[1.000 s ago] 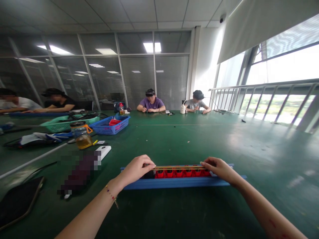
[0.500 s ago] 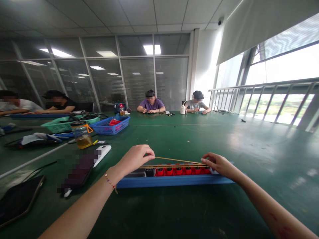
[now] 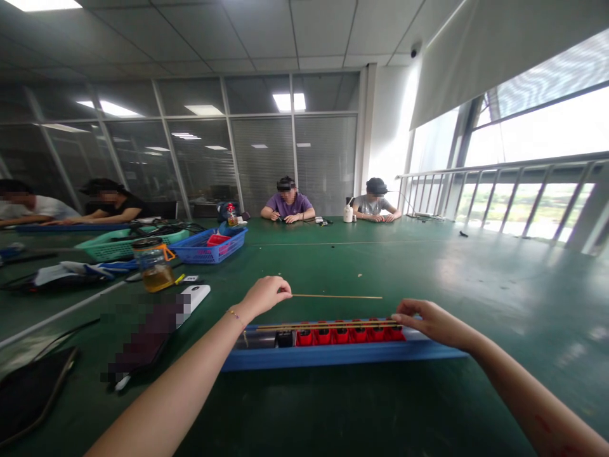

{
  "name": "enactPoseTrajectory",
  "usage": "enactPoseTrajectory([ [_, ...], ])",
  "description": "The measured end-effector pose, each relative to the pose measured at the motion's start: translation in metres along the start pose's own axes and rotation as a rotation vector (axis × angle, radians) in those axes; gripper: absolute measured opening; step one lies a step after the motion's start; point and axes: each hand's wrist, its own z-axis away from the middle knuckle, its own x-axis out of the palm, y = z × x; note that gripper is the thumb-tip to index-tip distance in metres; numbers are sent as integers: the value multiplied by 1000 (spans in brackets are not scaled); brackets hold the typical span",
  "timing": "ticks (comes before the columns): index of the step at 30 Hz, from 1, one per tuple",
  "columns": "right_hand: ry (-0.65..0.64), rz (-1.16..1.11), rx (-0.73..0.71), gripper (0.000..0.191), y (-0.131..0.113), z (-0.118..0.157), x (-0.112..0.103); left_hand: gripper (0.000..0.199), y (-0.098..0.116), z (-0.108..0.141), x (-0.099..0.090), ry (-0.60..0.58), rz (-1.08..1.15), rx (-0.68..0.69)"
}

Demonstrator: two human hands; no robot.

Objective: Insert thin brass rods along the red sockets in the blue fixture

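Note:
My left hand pinches the left end of a thin wooden stick, held level beyond the long blue tray. The stick's right end is free. More thin wooden sticks lie lengthwise over the tray, across a row of red cups with dark insides. Left of the cups are a black piece and a grey cylinder-like piece. My right hand is closed at the right ends of the lying sticks, thumb and fingertips together; its exact contact is partly hidden.
On the left are a phone-like device, a dark red pouch-like thing, a jar of amber liquid, a blue basket and a green basket. Several people sit around the green table; a white bottle stands at the far side.
The right end of the upper stick has come out of my right hand. My left hand has moved it slightly away from the tray. My right hand has shifted slightly right and down.

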Motion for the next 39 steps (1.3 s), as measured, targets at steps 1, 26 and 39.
enactPoseTrajectory([
  [1, -12, 6, -5, 36, 2, -1, 1, 22, -3, -3, 7, -39, 4, -9],
  [26, 92, -200, 86, 44, 25, -31, -32, 17, -30, -6, 53, -195, 131, -62],
  [39, -90, 232, 55, 34, 53, -72, 10, 46, -27, -6, 52, -196, 121, -80],
])
